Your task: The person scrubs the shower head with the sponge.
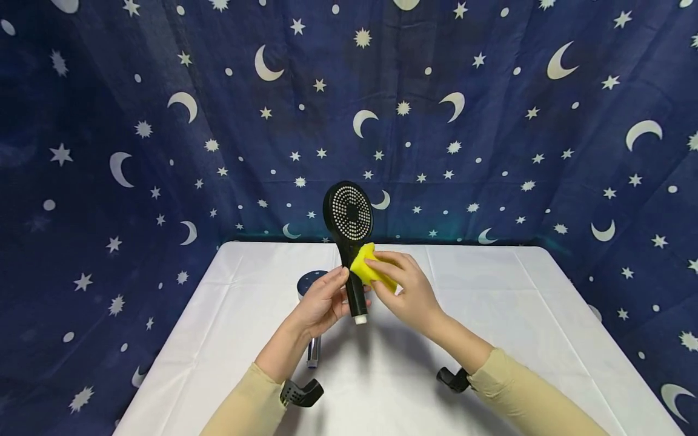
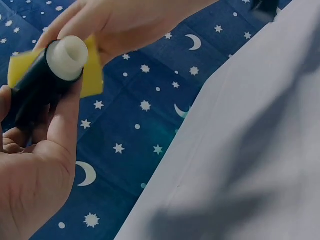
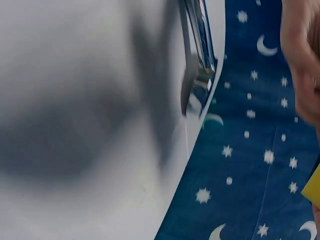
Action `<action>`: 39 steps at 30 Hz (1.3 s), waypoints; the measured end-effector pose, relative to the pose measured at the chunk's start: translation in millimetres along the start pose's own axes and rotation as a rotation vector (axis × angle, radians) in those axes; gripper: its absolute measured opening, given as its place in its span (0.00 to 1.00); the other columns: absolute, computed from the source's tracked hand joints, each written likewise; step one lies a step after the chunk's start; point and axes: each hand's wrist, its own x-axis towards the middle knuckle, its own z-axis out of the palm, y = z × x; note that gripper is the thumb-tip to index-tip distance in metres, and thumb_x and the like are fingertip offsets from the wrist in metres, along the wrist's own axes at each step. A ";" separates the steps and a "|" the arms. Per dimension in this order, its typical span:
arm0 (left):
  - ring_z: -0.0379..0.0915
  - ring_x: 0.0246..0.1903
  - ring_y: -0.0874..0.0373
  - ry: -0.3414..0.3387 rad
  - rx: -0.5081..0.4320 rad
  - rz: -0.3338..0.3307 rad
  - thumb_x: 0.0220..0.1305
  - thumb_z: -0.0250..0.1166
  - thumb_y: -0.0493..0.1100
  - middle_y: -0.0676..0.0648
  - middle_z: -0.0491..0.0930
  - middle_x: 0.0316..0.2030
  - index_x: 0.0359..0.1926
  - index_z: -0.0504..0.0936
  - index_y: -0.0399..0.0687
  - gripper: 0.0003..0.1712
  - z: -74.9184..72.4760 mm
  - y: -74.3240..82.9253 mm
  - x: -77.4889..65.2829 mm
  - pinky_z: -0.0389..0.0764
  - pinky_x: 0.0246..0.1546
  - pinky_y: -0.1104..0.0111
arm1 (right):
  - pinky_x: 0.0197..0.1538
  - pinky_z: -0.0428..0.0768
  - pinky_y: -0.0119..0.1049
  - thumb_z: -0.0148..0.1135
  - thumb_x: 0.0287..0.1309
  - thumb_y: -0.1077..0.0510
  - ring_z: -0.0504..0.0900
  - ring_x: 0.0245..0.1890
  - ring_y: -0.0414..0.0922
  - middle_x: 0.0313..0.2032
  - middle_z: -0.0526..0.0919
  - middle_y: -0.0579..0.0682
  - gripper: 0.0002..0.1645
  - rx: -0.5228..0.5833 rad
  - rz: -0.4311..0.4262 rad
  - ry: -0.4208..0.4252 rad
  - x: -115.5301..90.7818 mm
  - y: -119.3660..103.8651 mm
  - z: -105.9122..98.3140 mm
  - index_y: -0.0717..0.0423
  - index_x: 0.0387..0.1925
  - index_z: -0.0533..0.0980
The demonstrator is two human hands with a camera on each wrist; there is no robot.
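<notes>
My left hand (image 1: 322,306) grips the handle of a black shower head (image 1: 349,212), held upright above the table with its nozzle face towards me. A white threaded end (image 2: 70,55) shows at the bottom of its handle in the left wrist view. My right hand (image 1: 411,293) pinches a yellow sponge (image 1: 362,266) against the upper handle, just below the round head. In the right wrist view only a corner of the sponge (image 3: 312,190) appears at the right edge.
Behind my left hand, a second shower head (image 1: 312,278) with a chrome handle (image 1: 313,354) lies on the white-covered table (image 1: 491,290). A dark blue curtain (image 1: 327,139) with moons and stars hangs behind the table. Black devices (image 1: 302,393) sit at both wrists.
</notes>
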 end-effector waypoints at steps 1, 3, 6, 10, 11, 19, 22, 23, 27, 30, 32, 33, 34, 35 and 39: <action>0.79 0.54 0.51 0.002 0.027 0.011 0.82 0.51 0.49 0.43 0.78 0.58 0.70 0.71 0.42 0.24 -1.2 0.5 0.0 0.79 0.57 0.50 | 0.58 0.77 0.45 0.71 0.58 0.63 0.75 0.58 0.49 0.60 0.80 0.49 0.24 0.014 0.000 -0.012 -4.6 -4.0 -0.2 0.50 0.57 0.84; 0.77 0.56 0.52 0.010 0.099 0.036 0.82 0.51 0.50 0.43 0.77 0.60 0.72 0.69 0.41 0.27 -3.2 0.8 0.4 0.80 0.58 0.54 | 0.58 0.77 0.43 0.71 0.57 0.63 0.75 0.58 0.48 0.60 0.80 0.47 0.24 0.028 -0.006 -0.038 -14.6 -11.4 -2.0 0.49 0.57 0.84; 0.75 0.58 0.53 0.035 0.201 0.062 0.81 0.52 0.51 0.43 0.78 0.59 0.71 0.69 0.42 0.27 -6.1 0.2 0.0 0.82 0.53 0.61 | 0.56 0.78 0.41 0.70 0.55 0.63 0.76 0.57 0.48 0.59 0.80 0.48 0.25 0.021 -0.063 -0.062 -27.5 -20.5 -6.2 0.47 0.56 0.85; 0.75 0.57 0.52 0.015 0.208 0.083 0.81 0.52 0.48 0.42 0.77 0.59 0.73 0.66 0.46 0.26 -8.8 -1.8 -0.2 0.83 0.50 0.62 | 0.54 0.78 0.38 0.68 0.53 0.63 0.76 0.56 0.50 0.58 0.81 0.50 0.25 -0.013 -0.149 -0.058 -35.1 -24.5 -8.9 0.47 0.55 0.85; 0.76 0.57 0.52 0.002 0.192 0.085 0.82 0.52 0.47 0.41 0.77 0.60 0.75 0.65 0.47 0.26 -9.1 -2.4 -0.5 0.84 0.50 0.62 | 0.55 0.77 0.38 0.68 0.53 0.63 0.76 0.56 0.50 0.58 0.81 0.50 0.25 -0.022 -0.165 -0.052 -35.6 -24.5 -9.2 0.47 0.55 0.86; 0.79 0.49 0.55 0.040 0.085 0.075 0.79 0.56 0.43 0.43 0.75 0.62 0.75 0.62 0.43 0.29 -6.3 -3.3 -5.1 0.86 0.40 0.67 | 0.55 0.77 0.49 0.63 0.53 0.62 0.78 0.53 0.54 0.56 0.82 0.54 0.25 -0.113 -0.296 0.007 -36.5 -23.1 -10.2 0.48 0.54 0.86; 0.79 0.44 0.58 0.108 0.107 0.055 0.78 0.59 0.47 0.45 0.79 0.55 0.73 0.66 0.42 0.30 -2.9 -3.7 -5.4 0.85 0.35 0.70 | 0.54 0.78 0.50 0.62 0.55 0.61 0.79 0.52 0.55 0.56 0.82 0.55 0.24 -0.119 -0.322 0.017 -37.6 -24.6 -9.0 0.49 0.55 0.85; 0.79 0.43 0.59 0.129 0.113 0.046 0.77 0.60 0.49 0.46 0.80 0.52 0.72 0.67 0.42 0.29 -2.4 -4.3 -5.3 0.85 0.34 0.71 | 0.55 0.78 0.50 0.62 0.55 0.61 0.79 0.52 0.55 0.56 0.82 0.56 0.24 -0.117 -0.327 0.017 -37.9 -25.1 -7.9 0.49 0.55 0.85; 0.78 0.41 0.61 0.177 0.115 0.018 0.77 0.60 0.49 0.47 0.80 0.46 0.67 0.70 0.41 0.26 -3.3 -7.2 -5.9 0.83 0.30 0.75 | 0.57 0.78 0.47 0.62 0.57 0.61 0.79 0.53 0.55 0.56 0.82 0.56 0.23 -0.104 -0.329 0.010 -39.7 -26.3 -3.6 0.49 0.55 0.85; 0.78 0.42 0.60 0.163 0.120 0.019 0.78 0.59 0.47 0.47 0.79 0.47 0.67 0.70 0.40 0.24 -5.2 -8.0 -7.3 0.84 0.31 0.74 | 0.59 0.76 0.43 0.61 0.59 0.60 0.79 0.53 0.54 0.56 0.82 0.56 0.22 -0.090 -0.322 0.004 -41.0 -25.4 -1.0 0.49 0.55 0.85; 0.78 0.45 0.58 0.142 0.129 0.021 0.78 0.58 0.47 0.46 0.79 0.50 0.69 0.69 0.41 0.25 -6.4 -7.8 -7.6 0.86 0.36 0.70 | 0.59 0.75 0.42 0.61 0.61 0.60 0.79 0.53 0.54 0.57 0.82 0.56 0.21 -0.077 -0.323 0.008 -40.7 -23.4 0.7 0.49 0.55 0.85; 0.79 0.47 0.58 0.129 0.136 0.023 0.79 0.57 0.47 0.46 0.78 0.52 0.70 0.68 0.42 0.25 -6.9 -7.7 -7.5 0.86 0.39 0.68 | 0.59 0.76 0.42 0.60 0.62 0.59 0.79 0.53 0.54 0.57 0.81 0.56 0.21 -0.071 -0.323 0.008 -40.2 -22.2 1.3 0.49 0.55 0.85; 0.79 0.48 0.57 0.120 0.142 0.025 0.79 0.57 0.46 0.46 0.77 0.54 0.72 0.67 0.44 0.26 -7.0 -7.5 -7.6 0.86 0.42 0.66 | 0.59 0.76 0.42 0.61 0.62 0.59 0.79 0.53 0.54 0.57 0.81 0.56 0.21 -0.067 -0.318 0.007 -39.4 -20.9 1.9 0.49 0.56 0.85; 0.79 0.50 0.57 0.113 0.150 0.026 0.79 0.56 0.46 0.46 0.77 0.56 0.73 0.66 0.46 0.26 -7.7 -7.5 -7.3 0.86 0.44 0.64 | 0.58 0.77 0.42 0.61 0.62 0.60 0.79 0.54 0.54 0.58 0.81 0.56 0.21 -0.060 -0.308 0.005 -38.2 -19.5 2.5 0.49 0.56 0.85; 0.79 0.52 0.57 0.096 0.149 0.031 0.81 0.53 0.45 0.46 0.77 0.59 0.75 0.63 0.50 0.26 -9.0 -7.8 -7.1 0.86 0.45 0.63 | 0.57 0.79 0.44 0.66 0.59 0.62 0.77 0.57 0.53 0.60 0.79 0.54 0.23 -0.033 -0.215 -0.008 -28.8 -12.7 5.2 0.49 0.57 0.84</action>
